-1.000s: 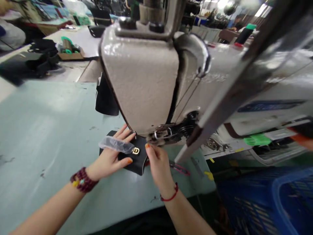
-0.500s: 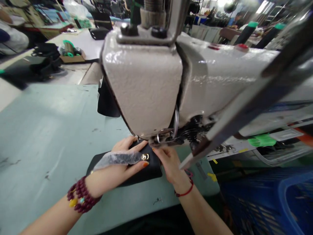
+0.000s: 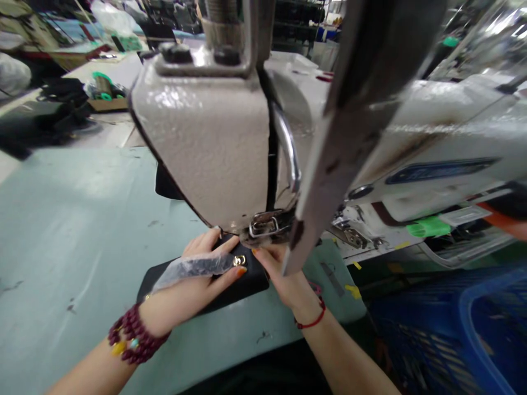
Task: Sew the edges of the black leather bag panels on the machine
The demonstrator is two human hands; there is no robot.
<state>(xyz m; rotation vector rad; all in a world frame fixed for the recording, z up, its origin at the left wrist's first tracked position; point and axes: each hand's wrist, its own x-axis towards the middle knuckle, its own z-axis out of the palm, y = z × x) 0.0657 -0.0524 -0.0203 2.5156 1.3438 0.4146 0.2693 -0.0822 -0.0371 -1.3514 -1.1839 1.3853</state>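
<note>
A black leather-like bag panel (image 3: 251, 274) lies on the pale green table under the head of a sewing machine (image 3: 206, 131). It carries a handle in clear plastic wrap (image 3: 193, 271), which ends at a gold metal fitting (image 3: 239, 260). My left hand (image 3: 206, 280) rests flat on the panel, fingers and thumb spread, with the wrapped handle crossing over its back. At the panel's right edge, beside the presser area, my right hand (image 3: 286, 274) pinches the panel, thumb on top; its other fingers are mostly hidden. The needle is hidden by the machine head.
A blurred metal bar (image 3: 329, 164) slants down in front of the machine, close above my right hand. A blue plastic basket (image 3: 465, 329) stands at the lower right. Another black piece (image 3: 167, 184) lies behind the machine head. A cardboard tray of spools (image 3: 107, 103) sits farther back.
My view has shifted, so the machine head appears farther left and the metal bar stands steeper. Both hands keep nearly the same places on the panel.
</note>
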